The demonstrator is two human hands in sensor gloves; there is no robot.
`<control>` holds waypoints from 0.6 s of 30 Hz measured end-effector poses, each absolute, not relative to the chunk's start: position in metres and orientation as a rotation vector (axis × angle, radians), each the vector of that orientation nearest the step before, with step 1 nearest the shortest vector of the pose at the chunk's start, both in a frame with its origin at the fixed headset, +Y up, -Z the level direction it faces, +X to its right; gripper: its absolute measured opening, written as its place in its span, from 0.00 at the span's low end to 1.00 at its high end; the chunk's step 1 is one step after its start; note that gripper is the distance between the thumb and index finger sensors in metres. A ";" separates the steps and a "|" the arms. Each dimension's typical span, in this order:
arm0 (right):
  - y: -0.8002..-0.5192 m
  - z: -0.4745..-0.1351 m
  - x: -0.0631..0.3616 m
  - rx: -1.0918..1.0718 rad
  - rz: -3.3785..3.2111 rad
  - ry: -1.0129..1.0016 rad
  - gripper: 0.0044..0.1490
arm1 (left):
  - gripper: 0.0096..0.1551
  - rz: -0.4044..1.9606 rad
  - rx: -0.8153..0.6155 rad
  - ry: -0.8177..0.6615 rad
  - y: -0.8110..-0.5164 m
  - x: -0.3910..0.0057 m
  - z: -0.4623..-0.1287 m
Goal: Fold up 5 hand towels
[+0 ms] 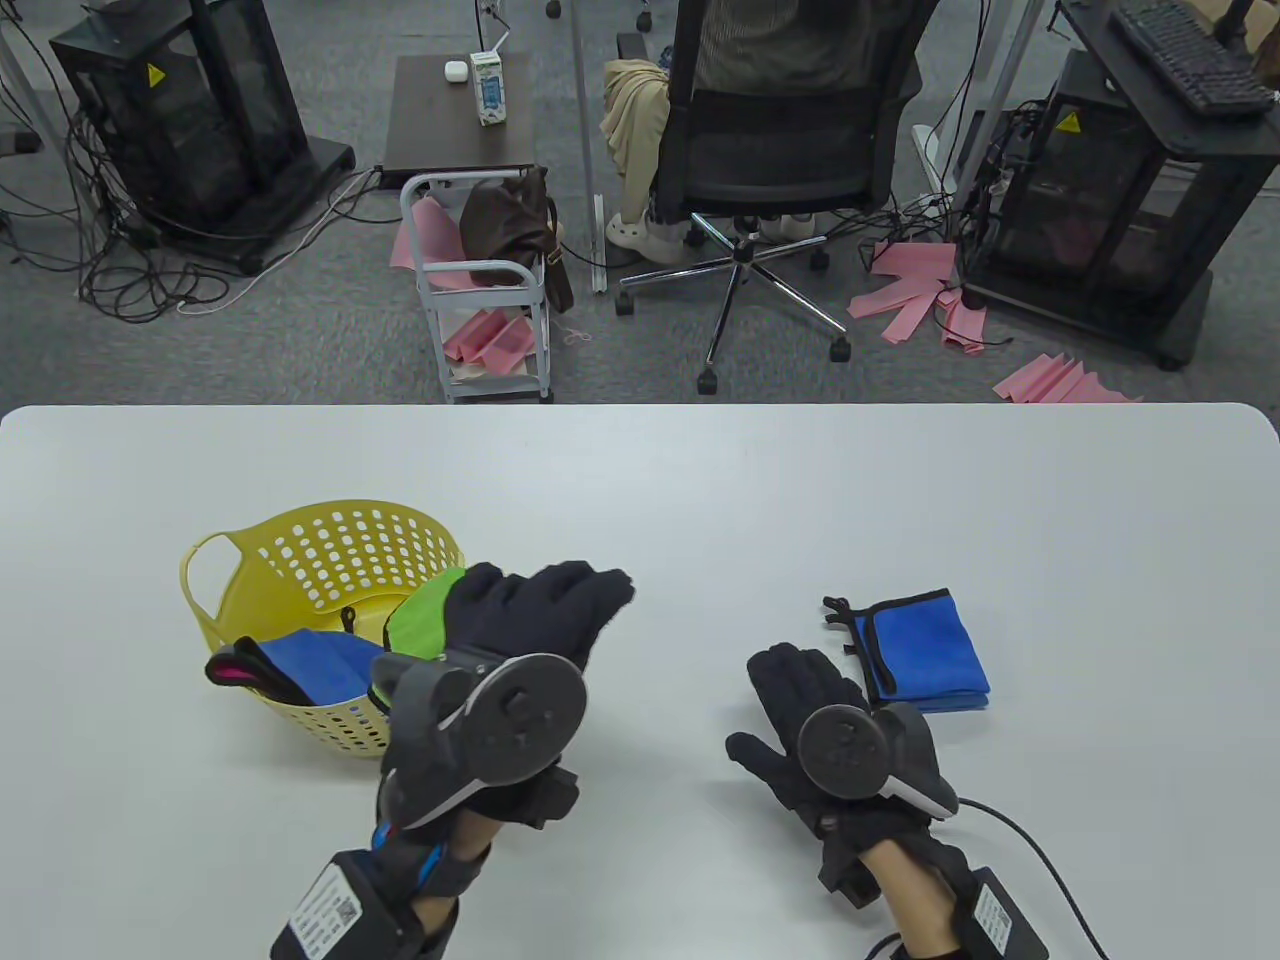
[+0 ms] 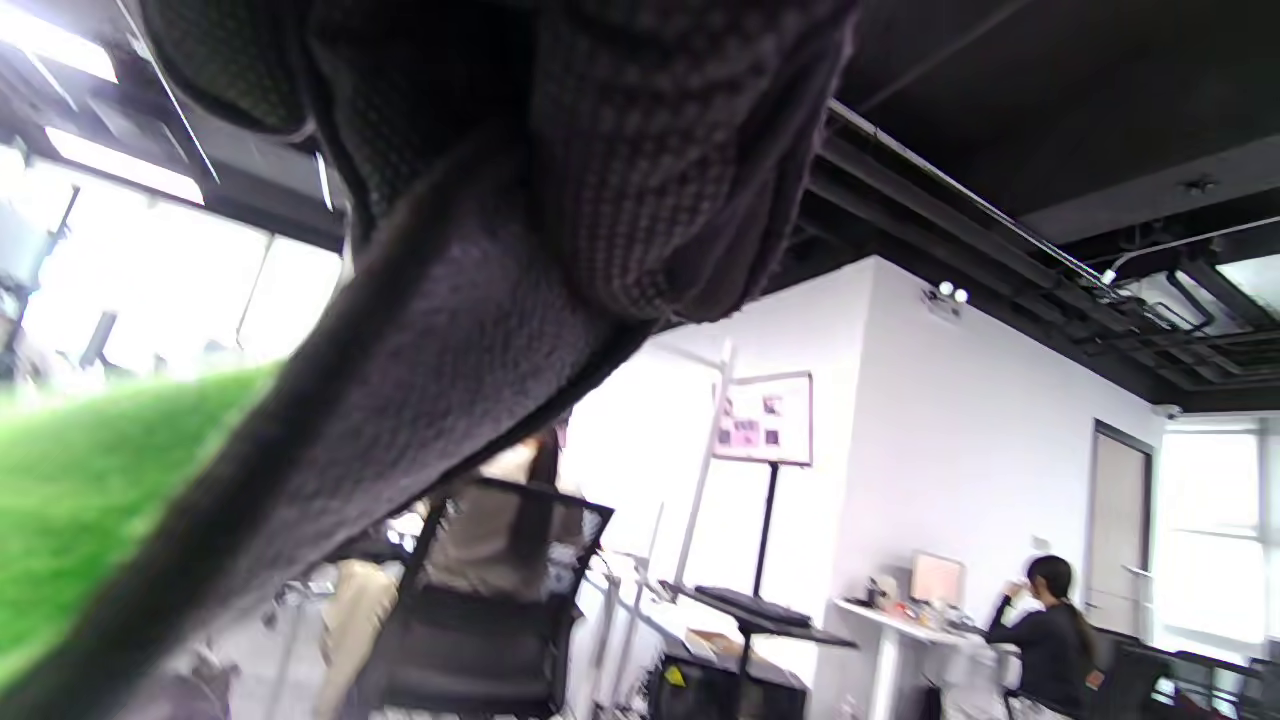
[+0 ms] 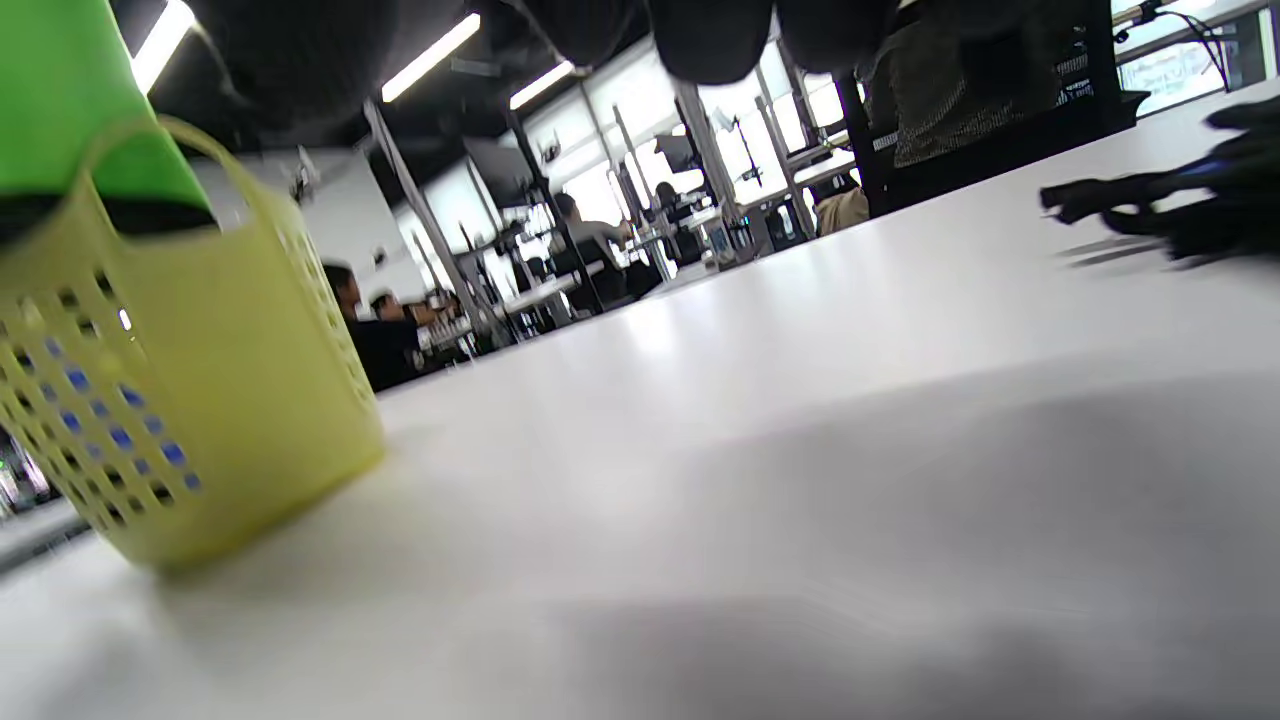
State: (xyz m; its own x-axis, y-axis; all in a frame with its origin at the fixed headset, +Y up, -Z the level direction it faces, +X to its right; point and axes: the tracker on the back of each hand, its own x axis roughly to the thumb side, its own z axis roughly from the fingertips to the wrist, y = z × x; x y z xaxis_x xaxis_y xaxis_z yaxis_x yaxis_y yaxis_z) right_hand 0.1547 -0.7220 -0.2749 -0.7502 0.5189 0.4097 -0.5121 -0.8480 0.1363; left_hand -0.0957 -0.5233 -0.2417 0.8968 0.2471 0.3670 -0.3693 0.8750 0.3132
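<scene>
The left hand (image 1: 520, 640) grips a green towel (image 1: 420, 615) above the yellow basket (image 1: 330, 560), near left on the table (image 1: 700, 480). The right hand (image 1: 810, 720) rests flat, fingers spread, holding nothing, just left of a folded blue towel (image 1: 925, 650). More towels (image 1: 310, 670) sit in the basket.

Both hands wear black knitted fabric sensor gloves. The left hand (image 1: 520, 620) and right hand (image 1: 800, 700) each carry a round dark-grey disc tracker with a white-edged strap behind the fingers. Bare skin shows at both wrists, beside black labelled wrist modules; a black cable trails from the right one.
</scene>
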 end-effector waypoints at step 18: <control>-0.750 -0.286 0.155 0.468 2.611 0.350 0.45 | 0.20 0.510 0.048 -0.386 -0.630 -0.030 -0.306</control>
State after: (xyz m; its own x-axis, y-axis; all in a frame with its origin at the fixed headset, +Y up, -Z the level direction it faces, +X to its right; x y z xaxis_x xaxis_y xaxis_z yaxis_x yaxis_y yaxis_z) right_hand 0.1551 -0.7498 -0.2855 -0.8355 0.4816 0.2646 -0.3948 -0.8610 0.3206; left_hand -0.0298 -0.6298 -0.3061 0.8022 0.4670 0.3720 -0.4848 0.8731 -0.0507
